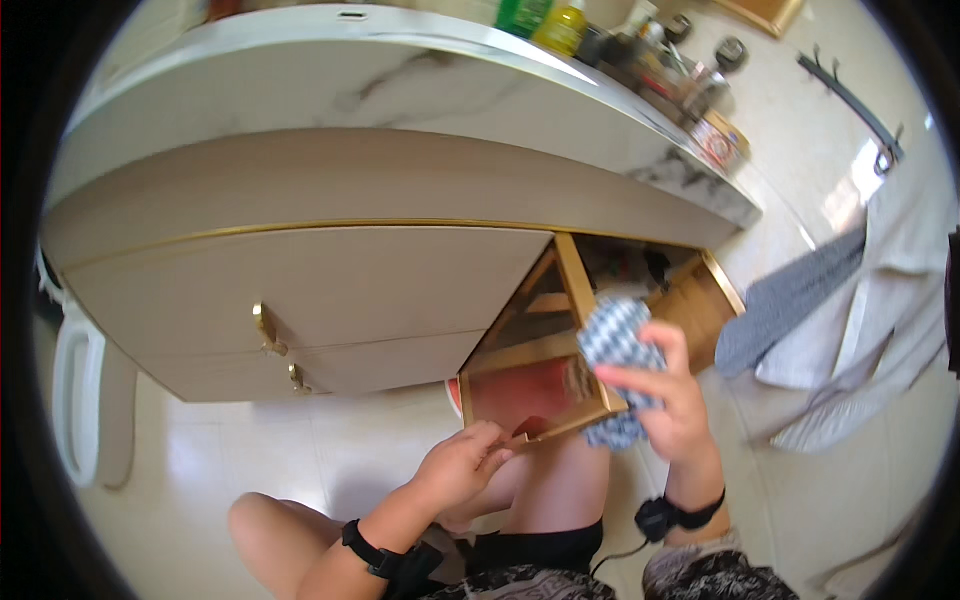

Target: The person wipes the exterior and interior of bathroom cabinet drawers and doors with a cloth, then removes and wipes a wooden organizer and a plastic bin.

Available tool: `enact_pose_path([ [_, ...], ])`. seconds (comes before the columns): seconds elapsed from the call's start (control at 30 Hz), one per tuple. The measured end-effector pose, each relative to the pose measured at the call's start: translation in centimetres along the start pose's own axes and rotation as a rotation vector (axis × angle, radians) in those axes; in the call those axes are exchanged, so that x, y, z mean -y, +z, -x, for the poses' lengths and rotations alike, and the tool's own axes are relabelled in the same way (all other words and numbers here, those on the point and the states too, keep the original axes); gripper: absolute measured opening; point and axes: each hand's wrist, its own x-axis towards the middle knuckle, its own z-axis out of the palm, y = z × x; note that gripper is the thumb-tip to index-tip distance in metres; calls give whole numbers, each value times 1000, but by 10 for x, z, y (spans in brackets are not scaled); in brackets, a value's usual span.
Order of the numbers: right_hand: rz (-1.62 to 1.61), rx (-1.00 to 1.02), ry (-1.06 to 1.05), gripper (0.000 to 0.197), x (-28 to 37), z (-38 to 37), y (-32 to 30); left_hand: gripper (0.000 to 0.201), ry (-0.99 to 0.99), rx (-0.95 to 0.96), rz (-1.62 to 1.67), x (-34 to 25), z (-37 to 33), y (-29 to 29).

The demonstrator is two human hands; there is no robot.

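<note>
A gold-framed glass cabinet door (577,280) stands open toward me, low at the right end of the counter. My left hand (462,468) has its fingers curled on the door's near lower corner. In my right hand (672,392) is a bunched blue-and-white checked cloth (618,332), held against or just beside the outer side of the door frame. Part of the cloth hangs below my fingers. The exact contact between cloth and frame is hidden. Behind the door, the cabinet's dark inside (615,262) shows only in part.
A marble-patterned countertop (420,85) overhangs closed drawers (330,290) with gold handles. Bottles and jars (650,60) crowd its right end. Towels (830,310) hang at right near a hook rail (850,105). A white bin (85,390) stands at far left.
</note>
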Motion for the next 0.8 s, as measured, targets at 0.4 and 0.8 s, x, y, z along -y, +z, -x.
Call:
enact_pose_path([
  [0.4, 42, -98, -13, 71, -51, -81, 21, 18, 60, -7, -45, 1, -4, 1],
  [0.8, 111, -1, 68, 69, -56, -102, 12, 18, 14, -31, -20, 2, -2, 0],
])
